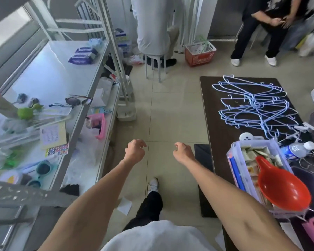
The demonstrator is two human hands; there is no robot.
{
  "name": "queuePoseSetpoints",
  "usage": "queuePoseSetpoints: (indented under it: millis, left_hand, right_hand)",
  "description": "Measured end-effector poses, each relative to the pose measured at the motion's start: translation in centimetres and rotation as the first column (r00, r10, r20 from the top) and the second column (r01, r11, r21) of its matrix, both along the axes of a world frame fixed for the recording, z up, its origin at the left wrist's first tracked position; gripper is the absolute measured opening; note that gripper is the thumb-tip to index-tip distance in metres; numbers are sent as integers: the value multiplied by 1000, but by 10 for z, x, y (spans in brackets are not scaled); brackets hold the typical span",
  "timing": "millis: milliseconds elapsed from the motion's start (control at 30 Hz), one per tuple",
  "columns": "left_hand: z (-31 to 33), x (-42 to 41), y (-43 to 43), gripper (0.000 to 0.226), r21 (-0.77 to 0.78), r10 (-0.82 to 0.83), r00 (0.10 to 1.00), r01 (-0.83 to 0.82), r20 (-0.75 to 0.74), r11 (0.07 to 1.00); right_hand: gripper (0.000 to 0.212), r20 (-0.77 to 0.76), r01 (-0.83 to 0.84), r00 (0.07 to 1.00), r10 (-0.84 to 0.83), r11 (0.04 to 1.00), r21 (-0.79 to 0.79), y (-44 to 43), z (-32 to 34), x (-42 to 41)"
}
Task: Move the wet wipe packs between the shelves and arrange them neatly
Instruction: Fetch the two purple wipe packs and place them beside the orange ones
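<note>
Purple wet wipe packs [82, 55] lie stacked at the far end of the white shelf [49, 78] on my left, with a pale blue pack [96, 43] behind them. More blue-and-white packs [122, 41] stand piled beyond the shelf's far end. My left hand [135, 151] and my right hand [182, 151] hang over the tiled floor in the aisle, both empty, fingers loosely curled and apart. Both are far from the packs.
Glasses [76, 102], a green toy [25, 113] and small goods crowd the near shelf. A dark table [217, 113] on my right holds blue hangers [252, 107], a clear box with a red scoop [281, 189] and a bottle. Two people, a stool [155, 67] and a red basket [200, 54] stand ahead.
</note>
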State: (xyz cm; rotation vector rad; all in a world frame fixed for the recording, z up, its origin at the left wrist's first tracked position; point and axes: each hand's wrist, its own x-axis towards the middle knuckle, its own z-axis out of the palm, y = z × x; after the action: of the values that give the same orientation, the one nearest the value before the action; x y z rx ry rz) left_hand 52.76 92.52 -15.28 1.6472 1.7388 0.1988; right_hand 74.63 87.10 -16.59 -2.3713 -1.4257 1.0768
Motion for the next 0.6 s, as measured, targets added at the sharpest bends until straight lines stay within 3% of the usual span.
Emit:
queuePoseSetpoints:
  millis: [267,600]
  left_hand:
    - [16,38,186,40,-35,-119,988,123,102,992]
    - [11,63,344,50,-99,-71,992,82,106,992]
  right_hand:
    - [52,78,39,996,-41,999,29,175,29,32]
    - [52,69,2,998,-2,1000,-3,343,22,61]
